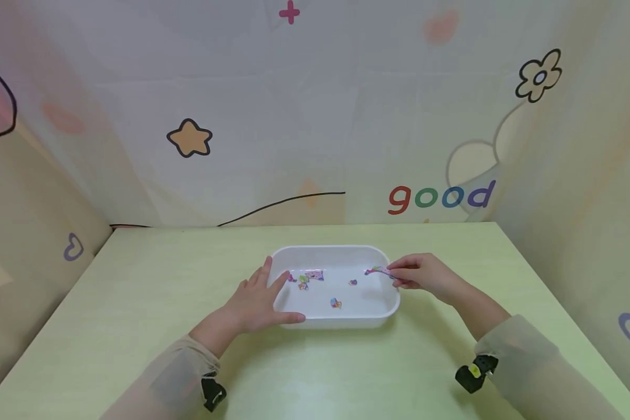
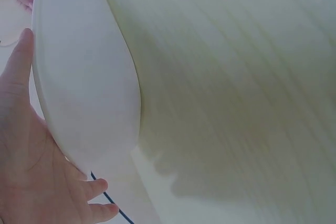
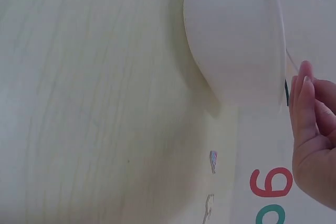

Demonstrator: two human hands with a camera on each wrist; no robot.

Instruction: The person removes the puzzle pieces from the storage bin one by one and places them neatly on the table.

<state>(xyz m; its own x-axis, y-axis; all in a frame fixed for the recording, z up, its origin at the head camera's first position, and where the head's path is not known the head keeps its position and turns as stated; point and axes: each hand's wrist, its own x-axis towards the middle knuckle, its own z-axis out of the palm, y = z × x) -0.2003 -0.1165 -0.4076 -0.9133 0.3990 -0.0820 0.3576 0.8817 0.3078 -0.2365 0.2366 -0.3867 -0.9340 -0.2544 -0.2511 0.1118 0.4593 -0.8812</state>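
A white plastic basin (image 1: pixel 341 249) stands on the table, with several small colourful printed pieces inside. Some of these pieces (image 1: pixel 314 275) are grouped at its left, and another piece (image 1: pixel 336 303) lies toward the front. My left hand (image 1: pixel 257 300) rests on the basin's left rim with fingers spread; the left wrist view shows the palm side (image 2: pixel 37 166) along that rim. At the right rim, my right hand (image 1: pixel 425 275) pinches the end of a thin colourful strip (image 1: pixel 378 270) that reaches over the basin. In the right wrist view the right hand (image 3: pixel 315 135) appears beside the rim, the strip hidden.
The pale yellow-green table (image 1: pixel 152 291) extends around the basin. Behind it hangs a cloth backdrop (image 1: pixel 294 140) with a star, a flower and the word "good". Similar cloth walls flank both sides. Black wrist devices (image 1: pixel 475 373) sit at the sleeves.
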